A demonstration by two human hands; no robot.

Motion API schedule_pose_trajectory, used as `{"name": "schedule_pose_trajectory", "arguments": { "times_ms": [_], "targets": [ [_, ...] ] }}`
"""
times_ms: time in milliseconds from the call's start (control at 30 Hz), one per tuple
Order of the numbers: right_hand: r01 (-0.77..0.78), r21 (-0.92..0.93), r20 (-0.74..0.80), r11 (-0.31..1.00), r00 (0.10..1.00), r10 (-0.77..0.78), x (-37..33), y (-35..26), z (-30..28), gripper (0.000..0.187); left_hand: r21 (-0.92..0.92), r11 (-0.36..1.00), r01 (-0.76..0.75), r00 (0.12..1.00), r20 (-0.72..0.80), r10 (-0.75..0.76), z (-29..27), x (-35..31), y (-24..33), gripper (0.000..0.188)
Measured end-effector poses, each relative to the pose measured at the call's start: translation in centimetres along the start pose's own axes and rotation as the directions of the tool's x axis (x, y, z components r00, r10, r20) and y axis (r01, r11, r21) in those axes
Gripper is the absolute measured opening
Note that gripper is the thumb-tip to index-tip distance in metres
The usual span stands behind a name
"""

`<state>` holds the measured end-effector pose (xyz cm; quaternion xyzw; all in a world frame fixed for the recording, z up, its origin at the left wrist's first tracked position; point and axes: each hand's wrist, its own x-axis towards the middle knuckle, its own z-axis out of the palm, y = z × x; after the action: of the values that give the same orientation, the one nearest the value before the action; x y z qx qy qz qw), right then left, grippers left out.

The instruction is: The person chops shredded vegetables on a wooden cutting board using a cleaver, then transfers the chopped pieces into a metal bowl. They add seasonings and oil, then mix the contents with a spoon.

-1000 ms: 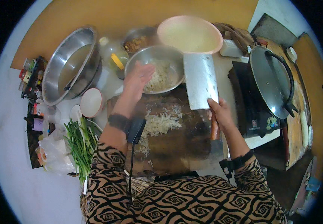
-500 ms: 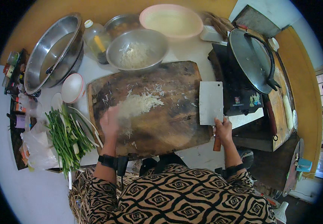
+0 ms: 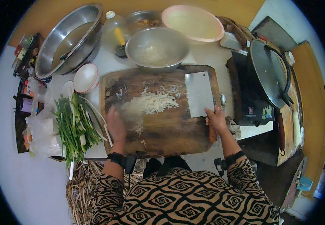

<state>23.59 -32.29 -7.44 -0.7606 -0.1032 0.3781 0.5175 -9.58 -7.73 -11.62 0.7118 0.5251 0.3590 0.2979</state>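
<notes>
In my right hand (image 3: 217, 119), the fingers wrap round the wooden handle of a cleaver (image 3: 200, 94). Its broad blade lies flat over the right part of a worn wooden chopping board (image 3: 162, 135). A pile of pale shredded vegetable (image 3: 155, 103) sits in the middle of the board, with loose shreds scattered around it. My left hand (image 3: 116, 125) is at the board's left edge, beside the pile, fingers stretched out and nothing visible in them. Behind the board, a steel bowl (image 3: 132, 56) contains more pale shreds.
Spring onions (image 3: 76, 127) and a white bowl (image 3: 86, 78) are left of the board. Behind stand a large steel basin (image 3: 44, 62), an oil bottle (image 3: 114, 33) and a pink basin (image 3: 220, 32). A lidded pan (image 3: 269, 75) rests on a black cooker (image 3: 241, 90) at right.
The cleaver has shifted left from the board's right edge to over the board. My left hand has drawn back from the pile toward the left edge. The whole view has shifted slightly.
</notes>
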Motion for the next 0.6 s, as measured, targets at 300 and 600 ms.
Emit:
{"name": "schedule_pose_trajectory", "arguments": {
  "times_ms": [300, 600],
  "targets": [
    [0.077, -0.167, 0.295, 0.983, 0.955, -0.025, 0.6, -0.8, 7.7, 0.028, -0.029, 0.996, -0.085, 0.994, -0.071, 0.082, 3.0, -0.1, -0.3, 0.034],
    [0.061, -0.275, 0.414, 0.959, 0.908, 0.062, -4.3, -1.2, 15.2, 0.031, -0.219, 0.974, -0.059, 0.997, -0.068, 0.045, 5.7, -0.2, 3.5, 0.034]
  ]
}}
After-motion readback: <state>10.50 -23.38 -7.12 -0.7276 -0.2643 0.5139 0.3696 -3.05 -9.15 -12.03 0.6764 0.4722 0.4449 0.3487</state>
